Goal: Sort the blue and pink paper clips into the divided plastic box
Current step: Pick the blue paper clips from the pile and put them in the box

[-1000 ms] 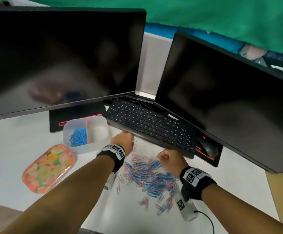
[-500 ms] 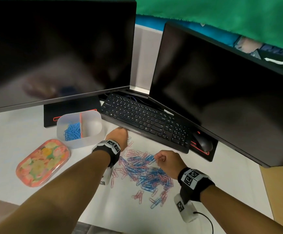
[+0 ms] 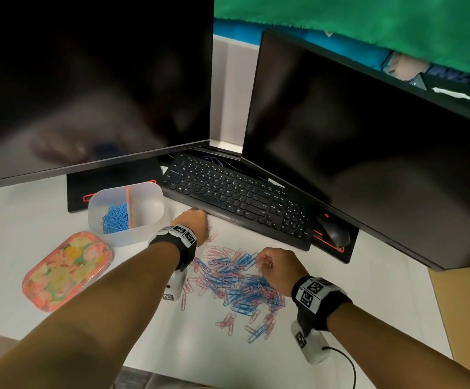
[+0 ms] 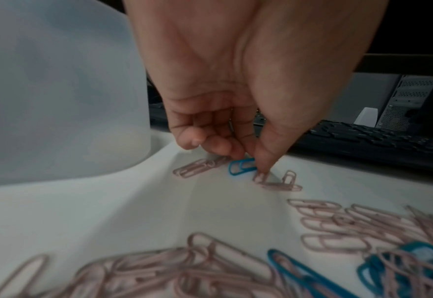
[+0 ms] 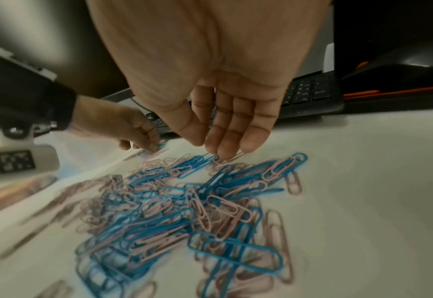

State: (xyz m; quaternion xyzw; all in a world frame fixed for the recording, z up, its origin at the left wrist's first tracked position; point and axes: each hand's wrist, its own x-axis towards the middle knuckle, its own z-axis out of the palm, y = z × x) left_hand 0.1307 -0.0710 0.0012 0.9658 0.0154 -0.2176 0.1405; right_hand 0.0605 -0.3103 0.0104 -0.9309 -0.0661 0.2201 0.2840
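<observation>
A loose pile of blue and pink paper clips [image 3: 236, 282] lies on the white desk. Behind it to the left stands the translucent divided box [image 3: 149, 192], with blue clips [image 3: 116, 217] in its left compartment. My left hand [image 4: 248, 161] is down at the pile's far left edge, beside the box. Its thumb and fingers pinch a single blue clip [image 4: 241, 167] lying on the desk. My right hand [image 5: 207, 145] hovers over the pile's far right edge. Its fingers [image 5: 225, 149] point down, nearly straight, and the tips touch a pink clip [image 5: 235, 156].
A black keyboard [image 3: 242, 197] runs just behind both hands, with a mouse [image 3: 335, 234] at its right end. Two dark monitors [image 3: 88, 80] [image 3: 368, 136] overhang the back of the desk. A floral lid [image 3: 65, 270] lies front left of the box.
My right hand came down from a raised fist to the pile's far edge, and its fingers uncurled. My left hand stayed near the keyboard and settled its fingertips onto the blue clip.
</observation>
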